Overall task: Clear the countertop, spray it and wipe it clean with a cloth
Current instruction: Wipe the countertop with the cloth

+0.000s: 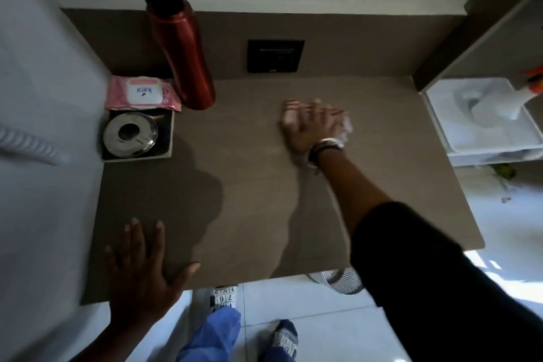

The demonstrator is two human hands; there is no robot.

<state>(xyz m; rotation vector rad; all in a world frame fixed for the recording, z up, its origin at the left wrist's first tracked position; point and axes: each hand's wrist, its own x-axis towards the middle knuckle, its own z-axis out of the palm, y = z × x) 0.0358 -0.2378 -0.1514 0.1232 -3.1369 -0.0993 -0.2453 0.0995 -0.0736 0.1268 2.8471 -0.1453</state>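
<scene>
We see a red bottle (182,59) with black cap, a pink wipes pack (142,93), a grey-brown countertop (258,185) — and number-patterned socks (224,297).

The pink wipes pack (143,93) at the countertop's (264,200) back left corner bears the word "kara" on its white lid. Digits such as 2, 6 and 7 stand on the patterned sock (224,297) below the countertop's front edge.
</scene>
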